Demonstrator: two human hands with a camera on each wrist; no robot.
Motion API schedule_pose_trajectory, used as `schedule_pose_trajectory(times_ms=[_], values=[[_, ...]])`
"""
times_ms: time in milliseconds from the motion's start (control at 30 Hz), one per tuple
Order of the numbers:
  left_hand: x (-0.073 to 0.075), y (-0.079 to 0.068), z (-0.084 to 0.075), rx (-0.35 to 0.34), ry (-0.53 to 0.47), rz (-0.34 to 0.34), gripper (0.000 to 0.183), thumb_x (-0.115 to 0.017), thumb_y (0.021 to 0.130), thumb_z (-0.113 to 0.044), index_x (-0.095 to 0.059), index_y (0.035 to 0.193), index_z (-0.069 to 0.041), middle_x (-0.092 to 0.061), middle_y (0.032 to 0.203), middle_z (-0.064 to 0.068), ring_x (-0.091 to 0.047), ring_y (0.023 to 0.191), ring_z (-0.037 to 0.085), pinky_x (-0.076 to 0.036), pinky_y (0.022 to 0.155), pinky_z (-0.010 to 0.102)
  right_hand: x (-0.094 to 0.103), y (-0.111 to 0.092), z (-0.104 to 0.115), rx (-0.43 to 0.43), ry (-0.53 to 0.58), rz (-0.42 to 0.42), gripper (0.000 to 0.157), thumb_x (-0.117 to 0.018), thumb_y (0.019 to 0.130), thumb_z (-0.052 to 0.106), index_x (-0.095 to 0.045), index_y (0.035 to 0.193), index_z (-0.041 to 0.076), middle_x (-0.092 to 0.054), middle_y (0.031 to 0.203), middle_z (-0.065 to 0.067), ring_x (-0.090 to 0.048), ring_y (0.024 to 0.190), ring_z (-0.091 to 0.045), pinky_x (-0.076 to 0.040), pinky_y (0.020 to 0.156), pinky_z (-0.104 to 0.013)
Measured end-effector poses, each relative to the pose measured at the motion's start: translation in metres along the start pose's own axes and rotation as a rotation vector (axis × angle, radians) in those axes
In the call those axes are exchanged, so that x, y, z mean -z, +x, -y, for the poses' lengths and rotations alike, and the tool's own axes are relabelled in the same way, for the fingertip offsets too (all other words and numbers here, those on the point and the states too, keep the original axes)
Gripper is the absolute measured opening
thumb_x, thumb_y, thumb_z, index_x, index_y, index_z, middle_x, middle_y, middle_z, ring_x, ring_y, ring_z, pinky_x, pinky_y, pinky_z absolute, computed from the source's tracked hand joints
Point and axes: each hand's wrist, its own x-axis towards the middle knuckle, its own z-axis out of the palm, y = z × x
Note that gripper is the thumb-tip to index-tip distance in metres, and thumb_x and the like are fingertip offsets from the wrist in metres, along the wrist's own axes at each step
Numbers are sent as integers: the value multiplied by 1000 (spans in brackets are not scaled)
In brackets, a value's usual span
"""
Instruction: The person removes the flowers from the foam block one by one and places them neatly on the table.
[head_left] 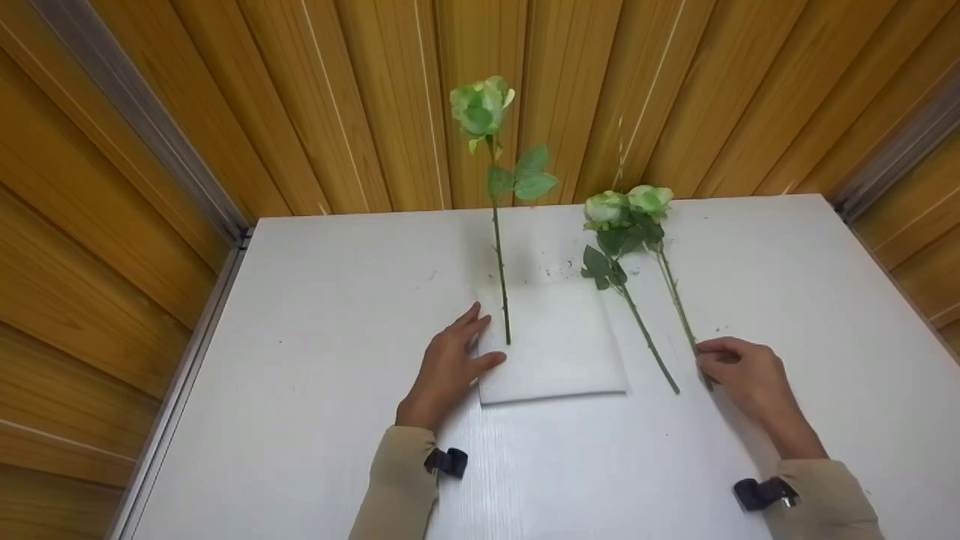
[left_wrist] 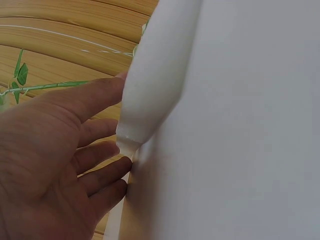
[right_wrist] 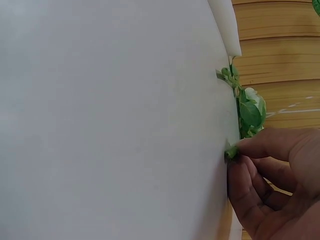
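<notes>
A white foam block [head_left: 555, 352] lies on the table, and one green artificial rose [head_left: 481, 109] stands upright with its stem end at the block. My left hand [head_left: 450, 364] rests at the block's left side, thumb over its top and the other fingers along its edge. In the left wrist view those fingers [left_wrist: 107, 177] are loosely bent against the side. My right hand [head_left: 746, 375] pinches the lower stem of a second rose [head_left: 675, 289] between thumb and fingertips; the cut stem end [right_wrist: 231, 152] pokes out in the right wrist view. A third rose [head_left: 637, 319] lies beside it.
The white table [head_left: 337, 315] runs back to a wood-panelled wall [head_left: 360, 112]. Small dark specks dot its surface behind the block. The two lying roses have their heads together near the table's back edge.
</notes>
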Motion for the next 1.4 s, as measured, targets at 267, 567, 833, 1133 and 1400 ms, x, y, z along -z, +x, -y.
schedule_pose_trajectory(times_ms=[267, 567, 833, 1133, 1400], values=[[0, 1, -1, 23, -5, -4, 67, -84, 94, -22, -57, 152, -1, -39, 168, 11, -36, 154, 30, -33, 124, 44, 1, 0, -1, 27, -3, -1, 32, -71, 99, 9, -72, 127, -7, -72, 109, -17, -64, 100, -27, -50, 66, -20], [-1, 1, -1, 19, -13, -8, 67, -85, 94, -23, -58, 151, -1, -39, 167, 11, -37, 154, 30, -34, 123, 44, 1, 1, 5, 84, 9, -66, 29, -72, 100, 12, -74, 124, -4, -75, 108, -15, -67, 100, -26, -49, 70, -15], [-1, 1, -1, 31, -2, -1, 67, -85, 94, -23, -57, 152, -2, -39, 168, 10, -37, 154, 29, -33, 124, 44, -3, 2, 20, 127, 86, -128, 33, -73, 103, 22, -74, 125, -2, -74, 112, -17, -62, 95, -2, -49, 75, -9], [0, 1, -1, 20, 4, 7, 67, -84, 95, -24, -57, 152, -2, -38, 168, 10, -37, 154, 30, -33, 124, 45, -23, 8, 47, 202, 186, -166, 26, -75, 101, 15, -76, 121, -2, -76, 110, -16, -63, 93, 6, -50, 82, -7], [0, 1, 0, 24, 0, 5, 66, -84, 95, -23, -57, 152, -1, -39, 168, 10, -37, 154, 30, -33, 124, 44, -39, 15, 66, 233, 266, -150, 25, -77, 100, 14, -77, 120, -1, -77, 110, -15, -68, 94, 2, -54, 81, -11]])
